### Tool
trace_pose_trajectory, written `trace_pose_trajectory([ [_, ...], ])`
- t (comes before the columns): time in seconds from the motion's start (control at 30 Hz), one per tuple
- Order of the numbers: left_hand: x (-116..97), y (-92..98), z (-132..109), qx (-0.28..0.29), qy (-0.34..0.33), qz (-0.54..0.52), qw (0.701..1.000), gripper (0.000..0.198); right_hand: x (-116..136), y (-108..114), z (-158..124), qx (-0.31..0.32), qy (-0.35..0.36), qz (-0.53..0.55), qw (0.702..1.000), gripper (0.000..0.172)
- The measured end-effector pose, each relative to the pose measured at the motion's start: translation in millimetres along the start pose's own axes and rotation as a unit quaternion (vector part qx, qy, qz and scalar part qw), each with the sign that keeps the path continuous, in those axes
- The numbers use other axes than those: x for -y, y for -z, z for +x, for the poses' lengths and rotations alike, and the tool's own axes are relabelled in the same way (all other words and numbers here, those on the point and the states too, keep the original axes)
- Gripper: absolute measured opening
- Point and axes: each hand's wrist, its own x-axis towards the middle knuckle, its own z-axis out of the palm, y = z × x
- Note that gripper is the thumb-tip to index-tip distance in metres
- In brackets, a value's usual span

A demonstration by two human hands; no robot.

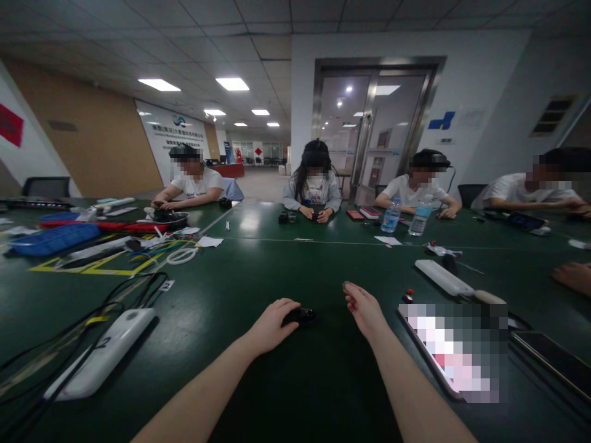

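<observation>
On the dark green table (277, 264), my left hand (276, 320) closes round one end of a small glossy black oblong object (305, 315). Its far end sticks out to the right of my fingers, and its kind does not show clearly. My right hand (364, 307) is raised a little to the right, thumb and fingertips pinched on a tiny brownish piece (345, 286) too small to name. A gap lies between the two hands. To the right of my right forearm is a phone (434, 354) with its screen blurred out.
White power banks lie left (115, 351) and right (443, 278), with black cables (115, 301) on the left. A dark phone (554, 363) is far right. Beyond stand water bottles (420, 218) and a blue tray (55, 239). Several people sit around; a co-worker's hand (572, 275) rests at right.
</observation>
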Motion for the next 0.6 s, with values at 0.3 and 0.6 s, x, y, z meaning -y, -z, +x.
trace_pose_trajectory([
  [0.3, -1, 1.0, -1, 0.002, 0.003, -0.013, 1.000, 0.044, -6, 2, 8, -0.002, -0.016, 0.040, 0.999, 0.029],
  [0.6, -2, 1.7, -1, 0.000, 0.004, -0.013, 1.000, 0.042, -10, 5, 14, 0.006, -0.014, 0.057, 0.998, 0.026],
])
